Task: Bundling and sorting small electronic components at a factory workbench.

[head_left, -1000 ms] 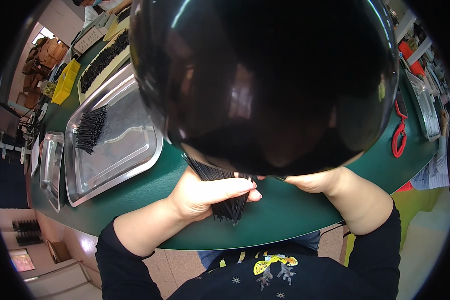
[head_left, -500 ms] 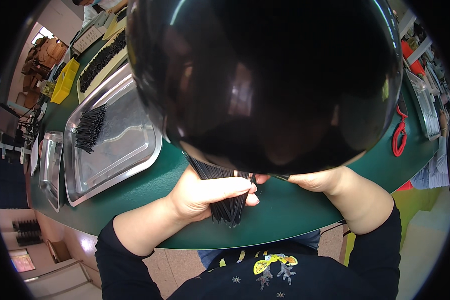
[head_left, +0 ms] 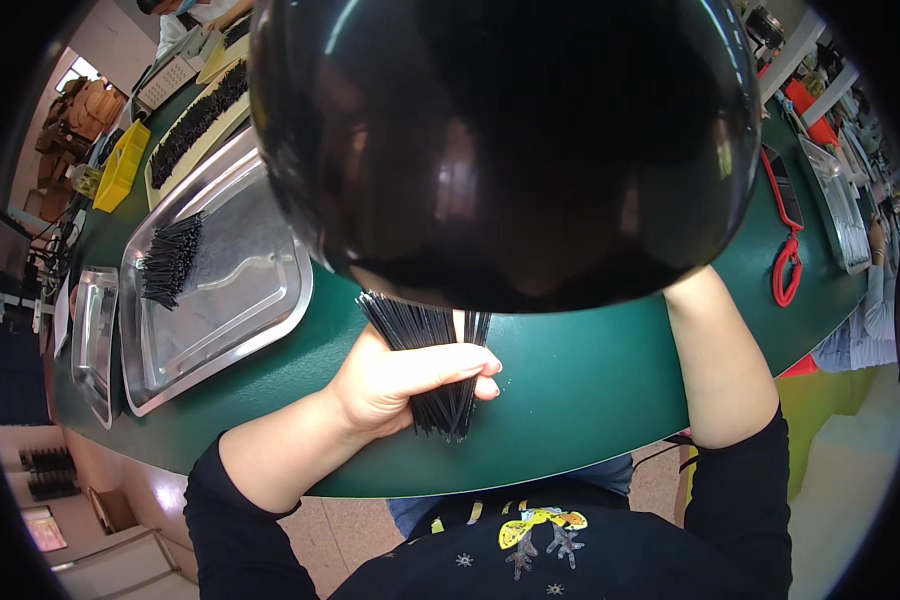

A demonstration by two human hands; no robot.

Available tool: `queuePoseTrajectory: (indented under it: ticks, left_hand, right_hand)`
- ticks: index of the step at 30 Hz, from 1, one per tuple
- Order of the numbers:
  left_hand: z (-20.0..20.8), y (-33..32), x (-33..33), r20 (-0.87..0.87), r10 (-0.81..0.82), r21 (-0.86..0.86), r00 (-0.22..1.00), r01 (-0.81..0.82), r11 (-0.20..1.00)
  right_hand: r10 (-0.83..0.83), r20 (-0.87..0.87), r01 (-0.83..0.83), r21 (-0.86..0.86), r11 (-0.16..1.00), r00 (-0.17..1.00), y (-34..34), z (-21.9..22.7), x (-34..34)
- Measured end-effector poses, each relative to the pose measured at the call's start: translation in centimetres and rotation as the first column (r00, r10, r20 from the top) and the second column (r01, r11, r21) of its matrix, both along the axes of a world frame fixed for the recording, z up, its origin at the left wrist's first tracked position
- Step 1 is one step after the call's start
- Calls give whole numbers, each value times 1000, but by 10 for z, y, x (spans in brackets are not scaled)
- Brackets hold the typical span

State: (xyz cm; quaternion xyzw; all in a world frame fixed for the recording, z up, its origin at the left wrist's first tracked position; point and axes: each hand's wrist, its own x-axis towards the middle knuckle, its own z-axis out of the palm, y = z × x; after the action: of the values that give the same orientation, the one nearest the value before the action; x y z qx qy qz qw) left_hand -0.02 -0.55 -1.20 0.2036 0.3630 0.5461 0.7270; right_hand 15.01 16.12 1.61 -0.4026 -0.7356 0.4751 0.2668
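As we scan the bench (head_left: 570, 420) from the left, the small tray (head_left: 94, 345) comes first, then the big tray (head_left: 240, 280), with a clump (head_left: 173, 258) of black wires lying toward its left side. Next is our left hand (head_left: 395, 375), its thumb and fingers clamped round a bundle (head_left: 438, 410) of similar wires over the bench. The bundle slants, its ends sticking out past our grip (thin strands, and probably slippery). If that grip eased, strands could slide out and scatter; if we squeezed unevenly, the ends, already fanned a little, could drift further out of line. The dome (head_left: 505, 150) overlaps part of the bundle's top, so a strand shed beneath it could go unnoticed. Our right forearm (head_left: 725, 370) runs up to the dome's edge; the right hand is hidden there, and we cannot tell how its fingers stand. Farther right, well apart from the bundle, lie a phone (head_left: 783, 188) and its red loop (head_left: 787, 272).
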Motion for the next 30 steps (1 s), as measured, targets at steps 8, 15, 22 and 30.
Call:
queuePoseTrajectory:
  ticks: [8,15,22,30]
  left_hand:
    - [-2,1,0,22,0,35,1000,-1,999]
    - [1,1,0,52,-85,-17,995,86,996]
    - [-1,2,1,57,-91,53,994,88,995]
    - [0,1,0,64,-94,2,994,94,996]
  right_hand:
    - [286,-662,-532,-201,822,693,-27,-32,9]
    - [504,-641,-730,-131,671,579,-53,-25,1]
    - [321,-773,-700,-212,682,547,-52,-22,6]
    - [256,-867,-776,-207,595,427,-51,-33,6]
